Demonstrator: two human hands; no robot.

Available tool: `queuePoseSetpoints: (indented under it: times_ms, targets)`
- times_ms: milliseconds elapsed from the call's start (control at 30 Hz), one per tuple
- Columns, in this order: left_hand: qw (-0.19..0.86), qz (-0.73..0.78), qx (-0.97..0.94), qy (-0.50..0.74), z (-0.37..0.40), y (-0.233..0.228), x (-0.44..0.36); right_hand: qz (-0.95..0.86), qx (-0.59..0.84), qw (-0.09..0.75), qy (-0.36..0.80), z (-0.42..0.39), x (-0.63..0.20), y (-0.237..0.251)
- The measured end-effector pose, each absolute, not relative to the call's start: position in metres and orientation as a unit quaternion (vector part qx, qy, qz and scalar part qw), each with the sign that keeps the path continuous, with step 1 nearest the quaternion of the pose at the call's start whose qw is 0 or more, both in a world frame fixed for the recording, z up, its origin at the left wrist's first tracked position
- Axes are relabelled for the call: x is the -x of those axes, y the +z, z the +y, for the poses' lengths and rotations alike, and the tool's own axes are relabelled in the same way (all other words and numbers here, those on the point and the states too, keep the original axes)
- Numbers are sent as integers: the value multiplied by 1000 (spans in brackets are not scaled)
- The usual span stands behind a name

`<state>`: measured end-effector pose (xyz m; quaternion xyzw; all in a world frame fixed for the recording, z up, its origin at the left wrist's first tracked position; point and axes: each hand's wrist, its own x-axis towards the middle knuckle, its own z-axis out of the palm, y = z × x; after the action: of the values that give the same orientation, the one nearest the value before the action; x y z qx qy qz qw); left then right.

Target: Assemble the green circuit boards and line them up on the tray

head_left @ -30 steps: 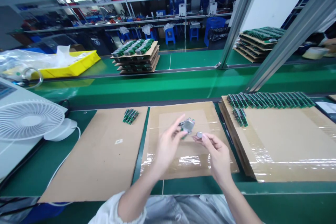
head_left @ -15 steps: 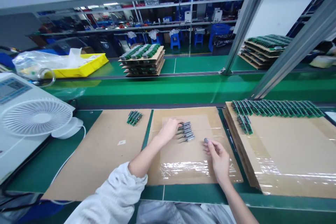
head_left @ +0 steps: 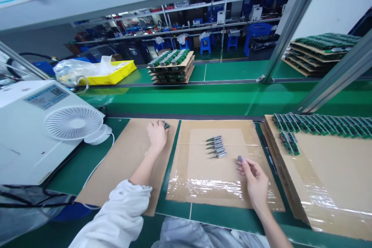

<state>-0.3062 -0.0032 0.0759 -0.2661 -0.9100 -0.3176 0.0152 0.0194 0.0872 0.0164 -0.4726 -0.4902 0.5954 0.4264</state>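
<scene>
While the left hand (head_left: 157, 135) reaches palm-down, grip unclear, right fingers (head_left: 246, 165) pinch a disc (head_left: 240, 158).

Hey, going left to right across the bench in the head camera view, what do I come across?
White fan, left hand, small group of boards on the middle cardboard, right hand pinching a small round disc, long row of green boards.

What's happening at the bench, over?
Left hand at green boards, grip hidden. Right hand pinching round disc. Row of boards on middle cardboard. No obstruction visible.
</scene>
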Motion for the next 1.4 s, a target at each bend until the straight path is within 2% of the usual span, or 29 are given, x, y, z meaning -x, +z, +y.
queuePoseSetpoints:
  times_ms: [133, 267, 467, 600, 800, 1000, 1267, 1400]
  targets:
    - [-60, -867, 233, -436, -1, 83, 299, -478, 471, 441, 595, 88, -18, 18]
    - [-239, -762, 211, -564, 3, 98, 263, -464, 470, 459, 594, 87, -17, 29]
    - [-496, -566, 169, -636, 3, 106, 193, -476, 437, 453, 614, 79, -15, 62]
    - [-595, -415, 99, -682, 1, 110, 161, -506, 424, 446, 604, 75, -19, 83]
    - [-673, -348, 91, -646, -5, 119, 121, -651, 406, 435, 472, 66, -22, 103]
    - [-692, -299, 43, -656, -2, 117, 103, -743, 344, 452, 354, 58, -16, 112]
    - [-688, -324, 76, -644, 2, 112, 101, -777, 306, 407, 370, 64, -23, 124]
    - [-654, -382, 118, -642, 0, 122, 97, -727, 335, 386, 459, 63, -28, 128]
